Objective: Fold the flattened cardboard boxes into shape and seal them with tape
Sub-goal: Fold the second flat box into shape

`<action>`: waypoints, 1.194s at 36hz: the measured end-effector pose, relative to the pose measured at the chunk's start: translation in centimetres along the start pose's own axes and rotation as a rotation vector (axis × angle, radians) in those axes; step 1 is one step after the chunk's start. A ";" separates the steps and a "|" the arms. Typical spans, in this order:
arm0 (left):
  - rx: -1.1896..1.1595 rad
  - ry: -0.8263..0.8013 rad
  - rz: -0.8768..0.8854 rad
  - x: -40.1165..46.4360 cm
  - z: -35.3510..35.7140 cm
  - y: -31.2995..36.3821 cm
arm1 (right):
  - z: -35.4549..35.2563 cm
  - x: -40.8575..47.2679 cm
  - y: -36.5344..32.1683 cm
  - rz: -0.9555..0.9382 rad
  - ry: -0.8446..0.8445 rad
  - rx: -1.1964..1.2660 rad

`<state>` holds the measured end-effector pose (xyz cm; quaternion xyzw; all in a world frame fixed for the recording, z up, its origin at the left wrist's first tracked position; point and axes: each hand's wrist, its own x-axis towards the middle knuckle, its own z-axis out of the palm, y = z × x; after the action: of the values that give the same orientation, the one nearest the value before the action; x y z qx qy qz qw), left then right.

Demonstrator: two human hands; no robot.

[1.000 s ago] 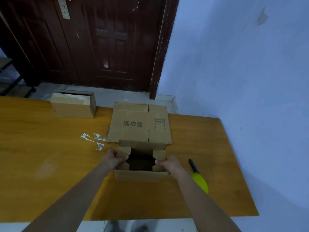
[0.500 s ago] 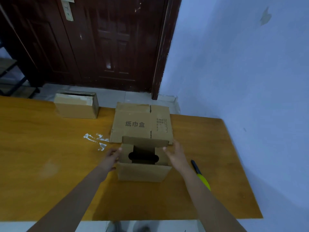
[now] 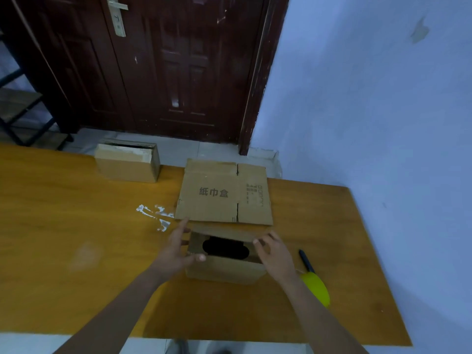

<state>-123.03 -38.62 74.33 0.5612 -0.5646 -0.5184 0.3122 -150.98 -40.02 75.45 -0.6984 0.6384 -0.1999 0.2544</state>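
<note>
My forearms reach in over the near edge of the counter (image 3: 76,251) to the box (image 3: 224,269), which stands upright toward the right half, well inside every edge. Its top is partly folded, with a dark oval opening showing between the flaps. My left hand (image 3: 176,249) is spread wide at the box's left side: thumb on the near left corner, fingers (image 3: 182,226) straight along the left flap, gripping nothing. My right hand (image 3: 274,254) hovers over the right top edge, fingers loosely bent, holding nothing; I cannot tell whether they touch the cardboard.

Just right of the box, partly behind my right wrist, lies a yellow tool (image 3: 315,288) with a dark handle pointing toward the far edge; the counter's right edge is still well beyond it. Left of the box is bare wood with white tape scraps (image 3: 155,215).

Touching the box's far side lies a flat carton (image 3: 224,192) printed 纸巾盒, with smaller print I cannot read. At the far edge, to the left, sits a second box (image 3: 127,162), taped. Beyond are a dark door (image 3: 153,67) and a blue wall (image 3: 370,98).
</note>
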 end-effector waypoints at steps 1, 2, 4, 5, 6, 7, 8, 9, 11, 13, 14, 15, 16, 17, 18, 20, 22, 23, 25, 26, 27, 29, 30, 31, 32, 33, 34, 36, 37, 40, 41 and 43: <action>0.038 -0.006 0.007 0.0 -0.1 -0.2 | 0.3 -0.4 0.2 -0.010 0.012 -0.032; 0.091 -0.012 0.015 0.0 -0.2 -0.3 | 0.6 -0.8 0.4 -0.021 0.021 -0.067; 0.213 -0.023 0.025 0.2 -0.2 -0.3 | 0.9 -1.4 0.6 -0.012 0.008 -0.141; 0.257 -0.022 0.026 0.3 -0.1 -0.2 | 0.9 -1.5 0.5 0.003 -0.001 -0.172; 0.287 -0.020 0.015 0.4 -0.1 -0.2 | 0.9 -1.6 0.5 0.022 -0.008 -0.193; 0.302 -0.014 0.004 0.5 -0.1 -0.3 | 0.8 -1.7 0.4 0.043 -0.014 -0.205; 0.309 -0.009 -0.008 0.7 -0.1 -0.3 | 0.9 -1.7 0.3 0.057 -0.012 -0.204; 0.319 -0.007 -0.013 0.8 -0.1 -0.3 | 0.9 -1.7 0.1 0.065 -0.012 -0.205; 0.354 -0.005 -0.022 1.0 0.1 0.1 | 1.0 -1.6 -0.4 0.055 -0.008 -0.205; 0.385 0.015 -0.024 1.5 0.7 0.5 | 0.8 -1.3 -1.3 0.073 -0.075 -0.204; 0.410 0.029 -0.026 1.8 0.9 0.6 | 0.7 -1.0 -1.6 0.084 -0.104 -0.213; 0.434 0.044 -0.027 1.9 1.2 0.8 | 0.7 -0.8 -1.9 0.099 -0.128 -0.239; 0.464 0.060 -0.024 2.1 1.4 0.8 | 0.8 -0.5 -2.1 0.112 -0.137 -0.261; 0.500 0.073 -0.015 2.3 1.6 0.8 | 0.9 -0.3 -2.3 0.124 -0.136 -0.279; 0.545 0.078 -0.012 2.4 1.7 0.9 | 1.2 -0.1 -2.4 0.123 -0.129 -0.301; 0.643 0.086 -0.003 2.4 2.0 1.3 | 2.0 0.0 -2.3 0.126 -0.101 -0.345; 0.774 0.080 0.043 2.4 2.3 1.6 | 2.7 0.0 -2.2 0.129 -0.039 -0.355; 0.842 0.070 0.079 2.4 2.4 1.9 | 2.9 0.1 -2.2 0.128 0.005 -0.364; 0.947 0.023 0.120 2.7 2.5 2.2 | 3.2 0.3 -2.4 0.129 0.032 -0.400; 0.989 -0.006 0.120 2.8 2.6 2.3 | 3.3 0.4 -2.5 0.124 -0.010 -0.415; 1.022 -0.022 0.119 2.9 2.8 2.4 | 3.3 0.5 -2.8 0.133 -0.075 -0.425; 1.071 0.005 0.159 3.3 3.3 2.7 | 3.4 0.7 -2.9 0.135 -0.092 -0.435; 1.097 0.026 0.185 3.5 3.6 2.8 | 3.6 0.8 -2.7 0.127 -0.055 -0.446; 1.115 0.043 0.195 3.8 3.8 2.8 | 3.7 0.8 -2.7 0.124 -0.022 -0.468; 1.136 0.062 0.195 4.0 4.0 2.8 | 3.7 0.8 -2.8 0.148 -0.014 -0.470; 1.156 0.079 0.191 4.2 4.1 2.8 | 3.8 1.0 -2.7 0.173 -0.012 -0.457; 1.165 0.084 0.183 4.2 4.2 2.7 | 4.0 1.1 -2.6 0.165 -0.010 -0.455; 1.156 0.067 0.154 4.3 4.5 2.2 | 3.9 1.0 -2.9 0.148 -0.014 -0.485; 1.154 0.051 0.145 4.3 4.6 1.9 | 3.8 0.9 -2.9 0.136 -0.022 -0.499; 1.169 0.022 0.118 4.6 4.7 1.4 | 3.5 1.1 -2.9 0.129 -0.042 -0.516; 1.183 0.008 0.101 4.8 4.8 1.4 | 3.5 1.3 -2.7 0.130 -0.060 -0.517; 1.210 -0.033 0.060 5.0 5.1 1.3 | 3.6 1.5 -2.3 0.125 -0.114 -0.511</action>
<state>-129.04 -42.45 73.08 0.6148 -0.7796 -0.1048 -0.0567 -146.81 -41.03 73.94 -0.7095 0.6945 0.0237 0.1172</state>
